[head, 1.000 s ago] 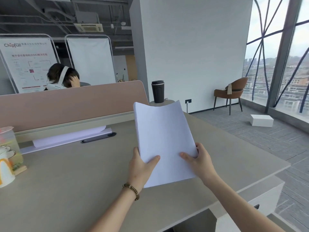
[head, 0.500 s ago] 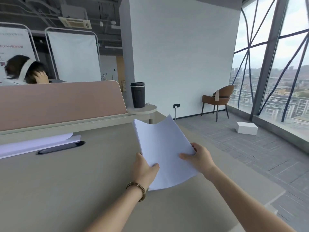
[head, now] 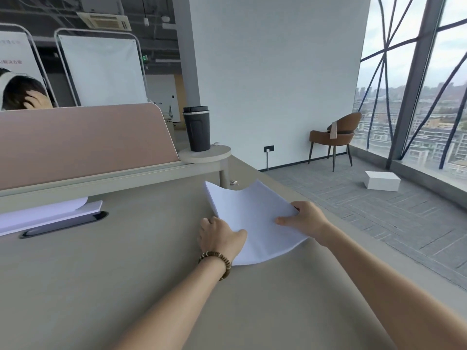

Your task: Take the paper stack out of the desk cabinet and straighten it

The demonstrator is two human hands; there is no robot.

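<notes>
A white paper stack (head: 252, 218) lies low over the beige desk top (head: 126, 286), its near edge resting on the desk and its far edge curling up. My left hand (head: 219, 236), with a bead bracelet at the wrist, grips the stack's left side, thumb on top. My right hand (head: 305, 218) grips its right edge, thumb on top as well. The desk cabinet is out of view.
A dark tumbler (head: 197, 128) stands on a small round shelf behind the desk. A pink divider panel (head: 83, 142) runs along the back, with white papers (head: 48, 213) and a dark pen tray (head: 63, 224) at the left. A person's head shows behind the divider.
Both hands have lowered the paper stack from a raised, nearly upright hold down toward the desk top. The camera has turned to the right.
</notes>
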